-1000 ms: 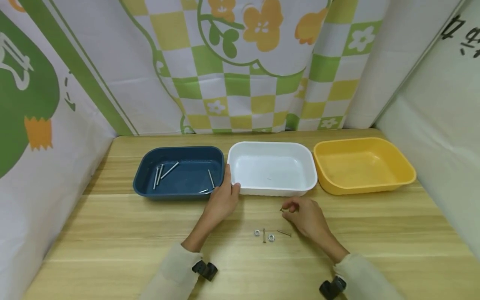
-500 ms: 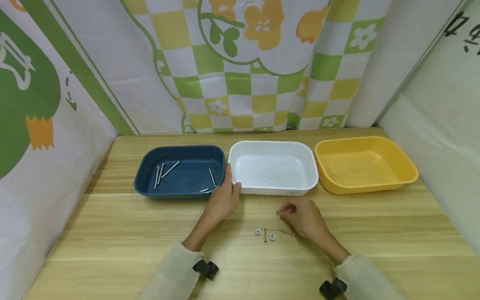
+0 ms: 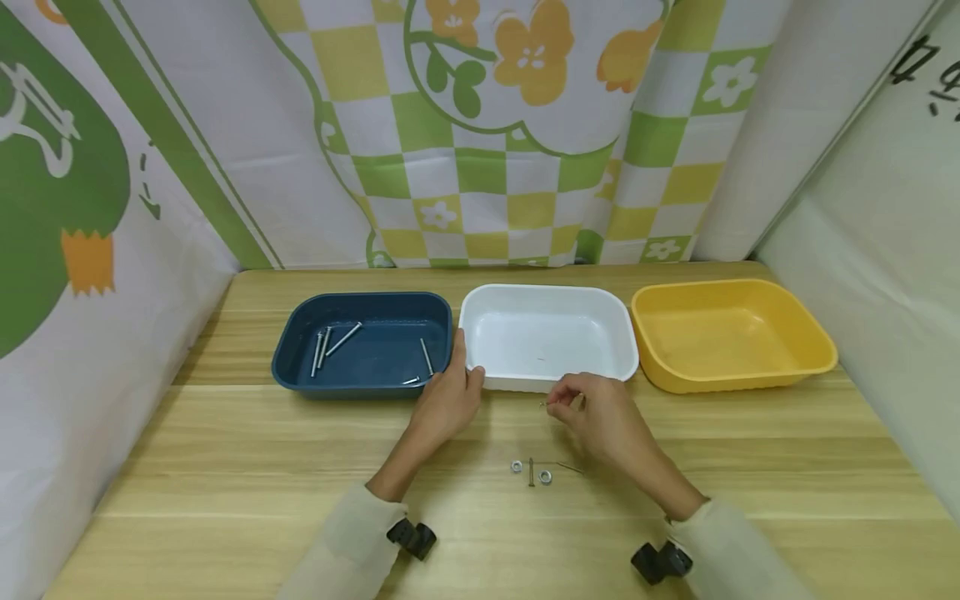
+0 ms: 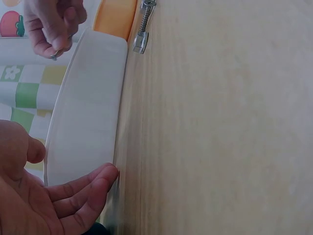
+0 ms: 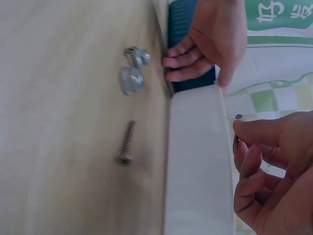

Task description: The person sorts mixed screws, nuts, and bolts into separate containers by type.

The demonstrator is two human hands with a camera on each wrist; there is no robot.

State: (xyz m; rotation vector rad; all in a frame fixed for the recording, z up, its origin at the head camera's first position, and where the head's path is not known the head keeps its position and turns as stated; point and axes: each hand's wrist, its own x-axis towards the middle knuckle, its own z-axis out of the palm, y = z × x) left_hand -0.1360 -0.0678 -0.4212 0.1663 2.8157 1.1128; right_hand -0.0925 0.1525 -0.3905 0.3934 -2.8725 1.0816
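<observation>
My right hand point(image 3: 606, 421) pinches a small screw point(image 5: 238, 131) between thumb and fingertips, just above the front rim of the white tray point(image 3: 540, 382). In the right wrist view the screw's round head points up. My left hand point(image 3: 447, 402) lies between the dark blue tray point(image 3: 360, 392) and the white one, its fingers fairly straight and touching the white tray's left end. Below the trays, a screw point(image 3: 531, 472) lies on the table between a nut point(image 3: 517, 467) and another nut point(image 3: 545, 477). Beside them lies a second screw point(image 3: 570, 467), close to my right hand.
Several long bolts point(image 3: 343, 340) are inside the dark blue tray. A yellow tray point(image 3: 735, 382) stands at the right, close against the white one. Behind the wooden table point(image 3: 262, 483) hangs a patterned curtain point(image 3: 480, 171), with cloth walls at both sides.
My right hand has risen from the table toward the white tray's front rim and shifted slightly left, with the screw in its fingertips. The left hand has stayed in place.
</observation>
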